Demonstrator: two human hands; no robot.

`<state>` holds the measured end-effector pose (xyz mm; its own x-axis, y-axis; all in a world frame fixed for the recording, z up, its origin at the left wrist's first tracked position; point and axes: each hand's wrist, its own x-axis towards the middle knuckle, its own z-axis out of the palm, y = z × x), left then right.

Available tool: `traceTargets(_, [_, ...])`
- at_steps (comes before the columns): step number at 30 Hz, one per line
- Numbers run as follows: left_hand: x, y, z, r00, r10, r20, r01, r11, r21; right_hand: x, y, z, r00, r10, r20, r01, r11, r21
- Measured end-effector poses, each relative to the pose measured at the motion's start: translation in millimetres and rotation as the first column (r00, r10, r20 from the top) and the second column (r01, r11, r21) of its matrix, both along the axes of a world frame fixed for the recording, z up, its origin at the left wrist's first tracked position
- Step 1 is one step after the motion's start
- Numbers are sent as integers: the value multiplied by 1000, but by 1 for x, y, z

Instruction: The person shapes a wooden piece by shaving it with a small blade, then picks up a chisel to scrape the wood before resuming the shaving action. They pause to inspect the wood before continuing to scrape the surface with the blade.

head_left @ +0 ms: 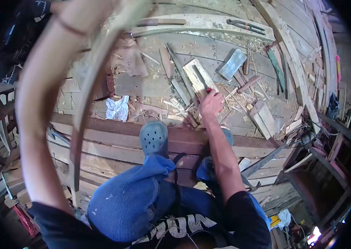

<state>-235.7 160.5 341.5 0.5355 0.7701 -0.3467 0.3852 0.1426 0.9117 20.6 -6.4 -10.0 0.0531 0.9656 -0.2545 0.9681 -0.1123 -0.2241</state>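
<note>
My right hand [211, 103] is closed round the red handle of a narrow dark tool [201, 77], whose blade lies over a pale wooden block [191, 70] on the floor. At the top left, my left hand [86, 14] is blurred and partly cut off by the frame edge, so its fingers cannot be made out. Beside it rises a long curved wooden piece [85, 103], close to the camera, its upper part blurred and its lower end beside my left leg.
Wood shavings and offcuts litter the plank floor [138, 89]. A metal-faced block [232, 64], pincers [246, 27], a crumpled white cloth [117, 108] and a pale wedge-shaped block [264, 119] lie around. Chair frames stand at left [1, 124] and right [329, 166].
</note>
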Motion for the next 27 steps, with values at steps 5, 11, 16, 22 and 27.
traceTargets(5, [23,-100,-129,961,261,94,-160,797,-583,20,-1,-16,998,30,63,-30,1000,8])
traceTargets(11, [44,-211,-259,840,534,-97,-213,158,-964,25,-24,1,972,-31,-234,17,998,-64])
traceTargets(16, [64,-190,-290,789,614,-38,-164,150,-975,14,-43,46,908,-322,-267,263,936,-234])
traceTargets(22, [86,-152,-300,795,606,4,-256,342,-904,11,-62,76,567,-629,-532,300,759,-578])
traceTargets(27, [103,-146,-325,772,634,-30,-217,219,-951,-13,-52,103,520,-664,-537,385,743,-547])
